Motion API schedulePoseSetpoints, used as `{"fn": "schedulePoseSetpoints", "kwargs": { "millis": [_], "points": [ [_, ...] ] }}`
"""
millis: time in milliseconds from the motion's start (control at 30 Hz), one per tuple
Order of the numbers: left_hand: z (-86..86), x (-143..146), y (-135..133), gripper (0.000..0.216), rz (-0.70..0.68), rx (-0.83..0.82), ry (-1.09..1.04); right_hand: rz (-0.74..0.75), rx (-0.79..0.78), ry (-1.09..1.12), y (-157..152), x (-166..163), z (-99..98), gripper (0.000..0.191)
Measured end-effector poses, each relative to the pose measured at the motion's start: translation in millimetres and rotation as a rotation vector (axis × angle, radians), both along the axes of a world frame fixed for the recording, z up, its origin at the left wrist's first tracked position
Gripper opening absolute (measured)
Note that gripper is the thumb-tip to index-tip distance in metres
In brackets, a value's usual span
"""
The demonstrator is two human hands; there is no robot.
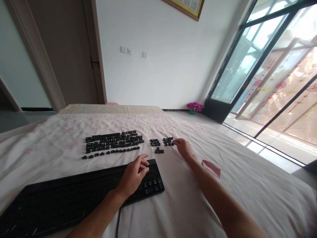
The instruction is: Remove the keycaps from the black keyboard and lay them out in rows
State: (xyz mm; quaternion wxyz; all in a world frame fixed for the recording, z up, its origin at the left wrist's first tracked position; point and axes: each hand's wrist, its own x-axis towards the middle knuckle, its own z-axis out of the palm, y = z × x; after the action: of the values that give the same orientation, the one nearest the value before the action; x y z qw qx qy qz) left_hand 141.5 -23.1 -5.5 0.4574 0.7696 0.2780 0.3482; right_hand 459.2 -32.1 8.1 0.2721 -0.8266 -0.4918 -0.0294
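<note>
A black computer keyboard (81,191) lies at an angle across the cloth, most of its keycaps off. A few keycaps (150,182) sit on its number pad at the right end. Over that end hovers my left hand (133,173), fingers loosely bent and apart, with nothing visible in them. My right hand (183,147) reaches farther out, its fingertips pinched at a black keycap (172,143) on the edge of a small group of loose keycaps (167,140). Its fingers partly hide that keycap.
A large block of loose keycaps (111,142) lies in rows behind the keyboard, with smaller groups (155,142) to its right. A pink piece of cloth or paper (211,168) lies beside my right forearm. The keyboard's cable (118,221) runs toward me over the wrinkled tablecloth (183,205).
</note>
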Motion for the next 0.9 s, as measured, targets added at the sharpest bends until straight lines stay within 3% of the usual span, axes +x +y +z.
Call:
{"fn": "schedulePoseSetpoints", "kwargs": {
  "millis": [133,233,400,567,700,900],
  "points": [
    [5.0,-3,-3,0.031,0.011,-0.029,-0.057,0.078,0.042,0.06,-11,-22,18.8,0.054],
    [13.0,-9,-4,0.028,0.034,-0.003,-0.043,0.328,0.121,0.178,-24,-51,35.5,0.064],
    [24.2,-27,0,0.021,0.051,0.139,0.18,0.602,0.126,0.269,-56,-114,58.2,0.05],
    [21.9,-46,-1,0.02,0.022,0.209,0.233,0.775,0.038,0.576,-77,-161,56.2,0.03],
    [16.7,-51,-5,0.021,0.002,0.187,0.193,0.781,-0.059,0.598,-80,-175,49.9,0.018],
    [12.4,-51,-3,0.019,-0.065,0.243,0.243,0.869,-0.019,0.436,-78,-179,45.7,0.014]
  ]
}}
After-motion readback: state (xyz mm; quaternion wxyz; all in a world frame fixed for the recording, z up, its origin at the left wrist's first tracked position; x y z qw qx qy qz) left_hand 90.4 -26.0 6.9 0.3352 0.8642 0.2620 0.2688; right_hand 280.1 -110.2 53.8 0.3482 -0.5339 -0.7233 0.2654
